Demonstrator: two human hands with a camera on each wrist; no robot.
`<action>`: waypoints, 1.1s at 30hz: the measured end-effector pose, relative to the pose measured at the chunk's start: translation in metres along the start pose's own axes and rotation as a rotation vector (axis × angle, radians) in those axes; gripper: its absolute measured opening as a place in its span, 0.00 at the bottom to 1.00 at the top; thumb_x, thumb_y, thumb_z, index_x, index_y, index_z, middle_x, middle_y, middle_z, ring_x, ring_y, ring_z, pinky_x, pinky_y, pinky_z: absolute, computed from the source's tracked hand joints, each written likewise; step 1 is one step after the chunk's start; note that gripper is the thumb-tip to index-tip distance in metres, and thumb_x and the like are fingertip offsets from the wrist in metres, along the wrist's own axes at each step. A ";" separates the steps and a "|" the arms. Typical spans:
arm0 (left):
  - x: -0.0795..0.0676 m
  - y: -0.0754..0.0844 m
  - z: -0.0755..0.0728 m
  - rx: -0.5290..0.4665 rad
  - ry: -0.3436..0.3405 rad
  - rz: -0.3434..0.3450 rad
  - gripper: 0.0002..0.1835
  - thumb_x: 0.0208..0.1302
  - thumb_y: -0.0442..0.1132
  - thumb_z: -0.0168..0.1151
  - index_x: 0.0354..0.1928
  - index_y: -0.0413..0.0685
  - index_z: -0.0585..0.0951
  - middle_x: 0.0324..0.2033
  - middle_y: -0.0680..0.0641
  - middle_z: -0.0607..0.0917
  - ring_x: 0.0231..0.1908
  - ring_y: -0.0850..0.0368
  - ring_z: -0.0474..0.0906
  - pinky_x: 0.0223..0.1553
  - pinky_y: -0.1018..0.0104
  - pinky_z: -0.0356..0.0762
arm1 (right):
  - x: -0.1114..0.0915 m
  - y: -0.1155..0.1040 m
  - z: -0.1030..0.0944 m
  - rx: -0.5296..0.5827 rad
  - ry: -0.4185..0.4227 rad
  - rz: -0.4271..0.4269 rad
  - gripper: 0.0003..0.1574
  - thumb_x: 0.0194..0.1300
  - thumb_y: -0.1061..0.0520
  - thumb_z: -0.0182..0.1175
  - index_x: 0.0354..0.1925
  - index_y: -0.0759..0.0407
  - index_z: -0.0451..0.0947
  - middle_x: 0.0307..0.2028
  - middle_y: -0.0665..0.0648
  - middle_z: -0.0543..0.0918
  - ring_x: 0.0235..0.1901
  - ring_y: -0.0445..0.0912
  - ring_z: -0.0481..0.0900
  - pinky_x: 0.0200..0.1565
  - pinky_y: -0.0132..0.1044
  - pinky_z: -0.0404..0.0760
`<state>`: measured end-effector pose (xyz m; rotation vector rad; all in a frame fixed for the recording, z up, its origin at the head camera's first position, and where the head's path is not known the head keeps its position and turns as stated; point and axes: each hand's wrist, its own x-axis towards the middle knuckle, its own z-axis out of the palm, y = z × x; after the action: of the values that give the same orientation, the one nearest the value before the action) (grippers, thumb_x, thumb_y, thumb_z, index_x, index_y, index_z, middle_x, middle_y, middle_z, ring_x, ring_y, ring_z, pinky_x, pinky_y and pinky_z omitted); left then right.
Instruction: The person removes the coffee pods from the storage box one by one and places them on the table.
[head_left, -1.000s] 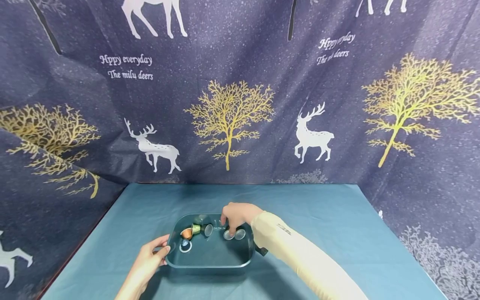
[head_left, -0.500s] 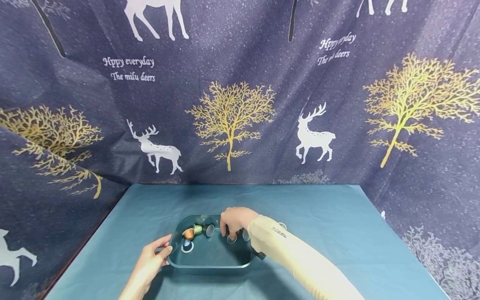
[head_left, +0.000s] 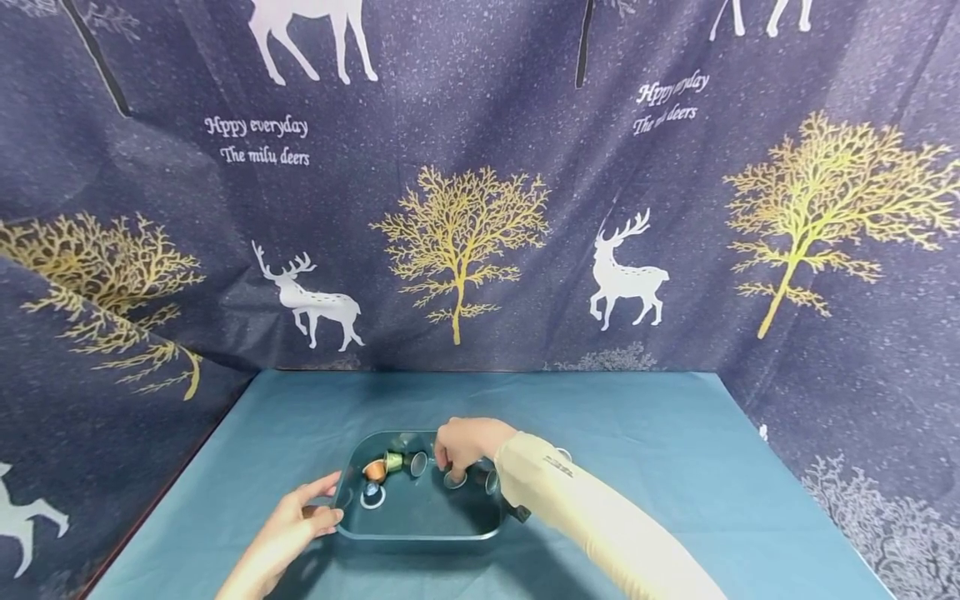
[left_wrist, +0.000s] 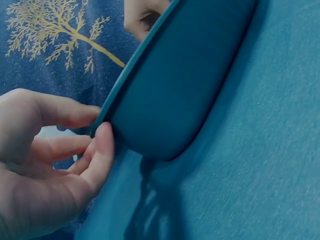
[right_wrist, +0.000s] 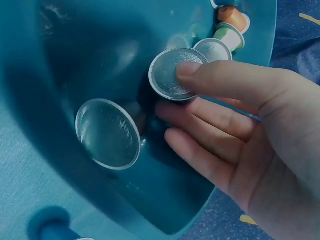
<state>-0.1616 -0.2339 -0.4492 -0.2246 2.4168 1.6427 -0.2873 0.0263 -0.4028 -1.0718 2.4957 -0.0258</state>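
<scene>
My left hand pinches the left rim of a teal bin, thumb outside, as the left wrist view shows. Inside the bin, my right hand holds a coffee capsule with its silver lid facing up, thumb on the lid and fingers beneath. Another capsule lies on its side at the bin's right end. Along the left part of the bin are a blue capsule, an orange capsule, a green capsule and a dark capsule with a silver lid.
A pale round rim shows just past the right sleeve, the rest hidden. A small dark object sits against the bin's right side, under the forearm. Behind the teal tabletop hangs a deer-patterned cloth.
My right hand has dipped lower into the bin and shifted slightly left with the capsule. The other capsule at the right end has tipped and lies farther from it. My left hand stays on the rim.
</scene>
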 end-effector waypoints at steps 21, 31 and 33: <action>-0.005 -0.006 -0.004 -0.110 -0.126 0.057 0.39 0.65 0.33 0.59 0.75 0.31 0.54 0.61 0.32 0.66 0.39 0.55 0.81 0.47 0.60 0.78 | -0.004 0.005 -0.003 0.158 0.041 -0.074 0.24 0.53 0.65 0.72 0.46 0.44 0.86 0.43 0.45 0.87 0.44 0.36 0.81 0.40 0.27 0.79; -0.005 -0.007 -0.010 -0.090 -0.176 0.056 0.41 0.67 0.34 0.58 0.75 0.29 0.50 0.61 0.30 0.64 0.41 0.57 0.80 0.49 0.59 0.78 | -0.009 0.007 -0.006 0.124 0.109 -0.139 0.23 0.53 0.61 0.74 0.47 0.46 0.85 0.43 0.44 0.87 0.43 0.35 0.81 0.43 0.26 0.79; -0.004 -0.007 -0.012 -0.090 -0.199 0.060 0.41 0.67 0.33 0.58 0.75 0.29 0.49 0.61 0.31 0.64 0.40 0.58 0.79 0.49 0.59 0.77 | -0.010 0.008 -0.007 0.136 0.122 -0.155 0.22 0.53 0.61 0.74 0.47 0.47 0.85 0.43 0.45 0.87 0.42 0.35 0.81 0.43 0.25 0.79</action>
<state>-0.1568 -0.2476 -0.4500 -0.0018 2.2257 1.7129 -0.2899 0.0380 -0.3943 -1.2364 2.4694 -0.3107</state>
